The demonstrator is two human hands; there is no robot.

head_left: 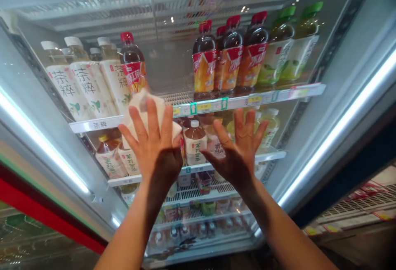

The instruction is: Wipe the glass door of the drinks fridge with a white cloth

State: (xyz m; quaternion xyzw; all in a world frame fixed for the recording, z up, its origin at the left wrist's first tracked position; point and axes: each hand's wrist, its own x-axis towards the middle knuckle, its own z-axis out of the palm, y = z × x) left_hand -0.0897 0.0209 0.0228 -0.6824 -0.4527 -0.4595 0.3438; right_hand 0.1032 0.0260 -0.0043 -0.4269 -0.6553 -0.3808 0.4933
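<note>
My left hand (pixel 153 148) presses a white cloth (pixel 140 103) flat against the glass door (pixel 173 67) of a drinks fridge, fingers spread over it. My right hand (pixel 241 152) lies flat on the same glass a little to the right, fingers apart, holding nothing. Behind the glass, next to the cloth, stands a red-capped bottle (pixel 131 65), and a white-capped tea bottle (pixel 194 140) sits on the shelf between my hands.
The upper shelf (pixel 272 95) carries pale tea bottles (pixel 77 80) on the left, dark red-capped bottles (pixel 230 55) and green-capped bottles (pixel 291 49) on the right. Lit strips (pixel 340 125) run down both door frames. Another cooler's wire shelf (pixel 361 204) lies at the right.
</note>
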